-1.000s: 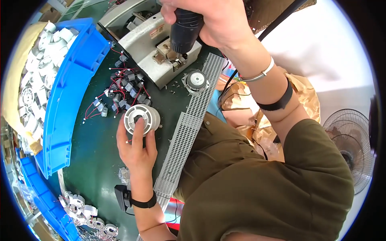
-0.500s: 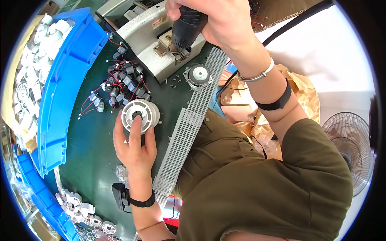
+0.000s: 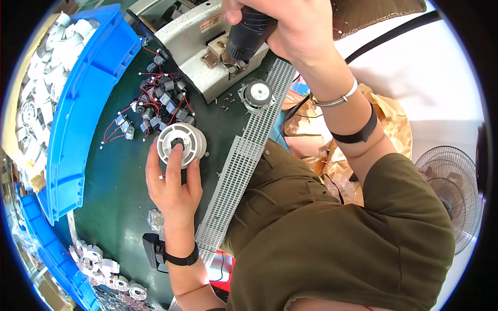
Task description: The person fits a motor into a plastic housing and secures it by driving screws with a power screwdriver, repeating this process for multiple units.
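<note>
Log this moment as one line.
left hand: fingertip on white housing | right hand: grip on black driver | bench: wired motors

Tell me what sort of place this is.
Most likely a small-parts assembly bench in a workshop or factory. The left hand steadies a white round housing on a green worktop, the right hand grips a black power driver, and blue bins hold many like white parts.
</note>
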A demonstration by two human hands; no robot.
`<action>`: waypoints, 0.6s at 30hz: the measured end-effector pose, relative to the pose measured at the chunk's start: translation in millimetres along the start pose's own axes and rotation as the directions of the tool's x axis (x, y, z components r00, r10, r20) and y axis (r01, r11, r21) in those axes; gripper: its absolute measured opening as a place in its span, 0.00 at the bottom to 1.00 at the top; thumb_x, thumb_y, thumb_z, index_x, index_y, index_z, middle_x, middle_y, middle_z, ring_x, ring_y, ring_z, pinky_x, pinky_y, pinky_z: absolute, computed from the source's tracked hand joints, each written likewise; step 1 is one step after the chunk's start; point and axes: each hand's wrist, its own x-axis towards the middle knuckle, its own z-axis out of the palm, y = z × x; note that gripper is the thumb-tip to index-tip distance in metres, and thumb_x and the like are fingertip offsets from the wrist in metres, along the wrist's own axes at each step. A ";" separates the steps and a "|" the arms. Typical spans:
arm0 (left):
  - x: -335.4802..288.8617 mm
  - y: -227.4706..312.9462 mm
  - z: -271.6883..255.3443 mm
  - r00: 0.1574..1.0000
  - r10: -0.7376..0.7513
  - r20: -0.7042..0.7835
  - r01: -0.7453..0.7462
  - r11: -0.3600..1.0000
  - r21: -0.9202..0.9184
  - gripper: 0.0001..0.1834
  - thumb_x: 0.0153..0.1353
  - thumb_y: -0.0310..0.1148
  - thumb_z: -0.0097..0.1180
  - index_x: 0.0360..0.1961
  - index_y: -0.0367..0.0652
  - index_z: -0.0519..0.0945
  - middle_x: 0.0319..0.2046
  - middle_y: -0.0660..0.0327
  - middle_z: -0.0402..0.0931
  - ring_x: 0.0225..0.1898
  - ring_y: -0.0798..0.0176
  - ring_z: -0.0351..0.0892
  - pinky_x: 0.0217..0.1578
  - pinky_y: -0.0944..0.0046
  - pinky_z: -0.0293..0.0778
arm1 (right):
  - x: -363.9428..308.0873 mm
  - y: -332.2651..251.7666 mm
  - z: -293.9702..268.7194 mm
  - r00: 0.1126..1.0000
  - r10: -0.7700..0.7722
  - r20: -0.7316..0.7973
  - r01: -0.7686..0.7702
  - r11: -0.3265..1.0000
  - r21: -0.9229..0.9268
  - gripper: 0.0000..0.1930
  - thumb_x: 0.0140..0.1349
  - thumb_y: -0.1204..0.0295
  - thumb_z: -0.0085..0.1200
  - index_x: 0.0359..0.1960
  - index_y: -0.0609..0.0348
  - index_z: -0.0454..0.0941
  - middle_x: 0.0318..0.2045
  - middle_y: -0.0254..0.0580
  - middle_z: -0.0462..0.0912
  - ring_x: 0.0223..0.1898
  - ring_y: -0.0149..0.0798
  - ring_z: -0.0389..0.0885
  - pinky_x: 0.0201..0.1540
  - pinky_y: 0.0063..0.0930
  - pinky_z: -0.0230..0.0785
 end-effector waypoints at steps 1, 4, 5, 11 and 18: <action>0.6 -0.4 0.6 1.000 0.011 -0.006 -0.011 1.000 -0.007 0.22 0.46 0.27 0.65 0.45 0.45 0.76 0.51 0.45 0.69 0.48 0.45 0.74 0.44 0.55 0.73 | -0.7 0.8 -0.5 1.000 0.025 -0.010 -0.025 0.998 0.051 0.20 0.49 0.81 0.57 0.45 0.69 0.68 0.20 0.36 0.77 0.19 0.28 0.74 0.25 0.20 0.67; -0.2 -0.1 0.8 1.000 0.011 -0.013 -0.011 1.000 -0.015 0.22 0.46 0.27 0.64 0.45 0.45 0.76 0.51 0.45 0.69 0.48 0.45 0.74 0.44 0.55 0.73 | -0.5 -1.5 0.5 1.000 0.022 -0.020 -0.021 0.996 0.089 0.20 0.49 0.81 0.57 0.45 0.70 0.68 0.20 0.36 0.77 0.20 0.27 0.74 0.24 0.20 0.67; -0.4 -0.1 0.8 1.000 0.002 -0.013 -0.003 1.000 -0.015 0.22 0.46 0.27 0.64 0.45 0.46 0.76 0.51 0.45 0.69 0.48 0.45 0.74 0.45 0.55 0.73 | -0.2 -5.0 2.4 1.000 -0.017 -0.007 0.018 1.000 0.024 0.20 0.49 0.81 0.57 0.45 0.70 0.67 0.20 0.36 0.77 0.20 0.27 0.74 0.24 0.20 0.67; -0.4 0.0 0.7 1.000 -0.001 -0.009 0.001 1.000 -0.022 0.22 0.46 0.27 0.64 0.45 0.45 0.76 0.51 0.45 0.69 0.48 0.44 0.74 0.45 0.55 0.73 | -1.3 -1.8 2.4 1.000 0.013 -0.027 -0.013 1.000 0.004 0.19 0.50 0.81 0.57 0.45 0.69 0.68 0.20 0.36 0.77 0.20 0.27 0.74 0.24 0.20 0.67; 0.8 -0.4 1.3 1.000 0.008 -0.016 -0.009 0.999 -0.046 0.22 0.46 0.27 0.64 0.46 0.45 0.76 0.50 0.45 0.69 0.48 0.45 0.74 0.44 0.56 0.73 | -3.0 2.7 0.1 1.000 0.023 -0.010 -0.021 0.992 0.123 0.19 0.50 0.82 0.57 0.45 0.68 0.69 0.21 0.37 0.77 0.19 0.28 0.73 0.25 0.20 0.67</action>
